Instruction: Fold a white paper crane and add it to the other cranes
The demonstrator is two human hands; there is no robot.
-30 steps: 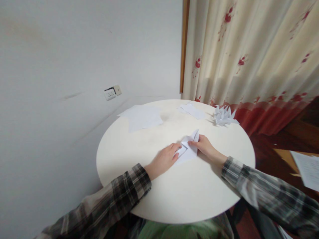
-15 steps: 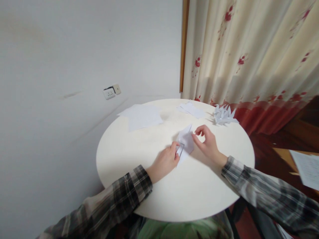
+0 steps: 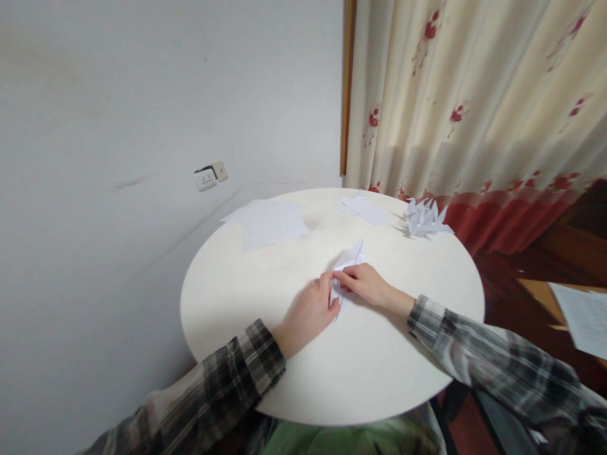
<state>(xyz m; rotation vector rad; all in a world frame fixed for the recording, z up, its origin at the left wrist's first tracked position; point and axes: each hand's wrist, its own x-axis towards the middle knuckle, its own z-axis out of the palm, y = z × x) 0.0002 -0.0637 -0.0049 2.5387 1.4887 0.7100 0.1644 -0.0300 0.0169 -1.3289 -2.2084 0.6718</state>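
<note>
A folded piece of white paper [image 3: 349, 260] lies near the middle of a round cream table [image 3: 265, 278]. My left hand [image 3: 309, 309] rests on the table with its fingertips pinching the paper's near left edge. My right hand [image 3: 364, 283] lies flat over the paper's near part, fingers together and pressing it down beside the left fingertips. The paper's far pointed end sticks out beyond both hands. Both sleeves are grey plaid.
Flat white sheets [image 3: 270, 221] lie at the table's far left. A smaller stack of paper [image 3: 365, 208] and a pile of folded paper figures [image 3: 424, 218] sit at the far right. A flowered curtain [image 3: 465, 101] hangs behind. More paper [image 3: 581, 316] lies at the right edge.
The paper was lifted and turned, then folded narrower. My right hand came off it half a second ago and now presses down on it close to my left hand.
</note>
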